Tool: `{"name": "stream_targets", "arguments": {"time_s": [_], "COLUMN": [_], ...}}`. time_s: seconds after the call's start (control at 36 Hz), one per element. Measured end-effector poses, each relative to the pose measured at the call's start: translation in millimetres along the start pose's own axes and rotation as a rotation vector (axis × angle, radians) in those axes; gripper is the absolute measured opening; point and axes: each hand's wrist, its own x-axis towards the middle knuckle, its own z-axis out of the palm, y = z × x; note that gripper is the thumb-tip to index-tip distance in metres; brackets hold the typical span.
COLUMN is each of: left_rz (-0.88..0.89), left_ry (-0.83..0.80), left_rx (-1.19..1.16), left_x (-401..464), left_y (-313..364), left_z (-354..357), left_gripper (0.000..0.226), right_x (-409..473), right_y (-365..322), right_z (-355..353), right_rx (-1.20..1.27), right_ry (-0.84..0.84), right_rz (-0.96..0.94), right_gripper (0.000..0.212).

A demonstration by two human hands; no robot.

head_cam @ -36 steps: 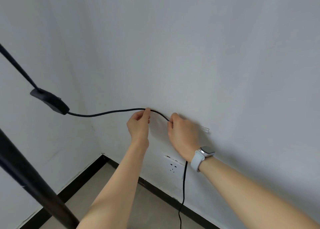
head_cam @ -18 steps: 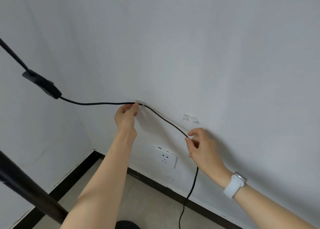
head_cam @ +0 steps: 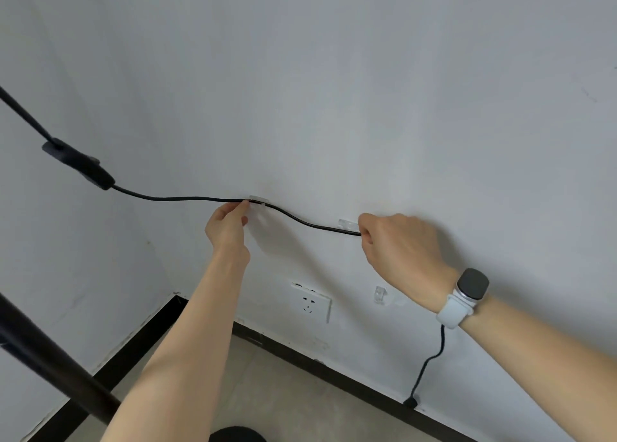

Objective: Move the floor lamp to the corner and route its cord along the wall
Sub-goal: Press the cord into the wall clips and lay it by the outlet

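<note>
Hands at work on a white wall: the left hand pinches a black cord between thumb and fingertips and holds it against a clear clip stuck to the wall, above and left of the white socket. Further along, above and right of the socket, the right hand grips the same cord in closed fingers just beside a second clear clip, a white-strapped watch on its wrist. Between the two hands the cord sags in a shallow curve close to the wall. Left of the first clip it runs out to a black inline switch hanging in the air near the room's corner, well up and left of the socket, and climbs from there toward the upper left edge. Past the right hand the cord reappears below the wrist and drops to a black plug lying by the dark baseboard, down and right of the socket. A third clear clip sits just right of the socket. The lamp's black pole slants across the lower left, near the corner.
</note>
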Motion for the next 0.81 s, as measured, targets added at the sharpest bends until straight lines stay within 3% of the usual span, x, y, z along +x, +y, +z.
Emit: {"name": "stream_targets", "arguments": {"time_s": [0.56, 0.64, 0.72, 0.81], "left_rz": [0.151, 0.174, 0.305, 0.547], "left_ry": [0.085, 0.159, 0.239, 0.18], "left_rx": [0.166, 0.227, 0.373, 0.518], "left_x": [5, -3, -27, -57], "left_y": [7, 0, -20, -46], "left_z": [3, 5, 8, 12], "left_gripper": [0.005, 0.02, 0.031, 0.026], "right_x": [11, 14, 15, 7], "right_y": [-4, -7, -8, -4], "right_z": [1, 3, 6, 14], "right_rx": [-0.018, -0.007, 0.034, 0.111], "right_ry": [0.022, 0.041, 0.082, 0.14], "right_rz": [-0.014, -0.021, -0.011, 0.004], "right_gripper": [0.015, 0.017, 0.014, 0.008]}}
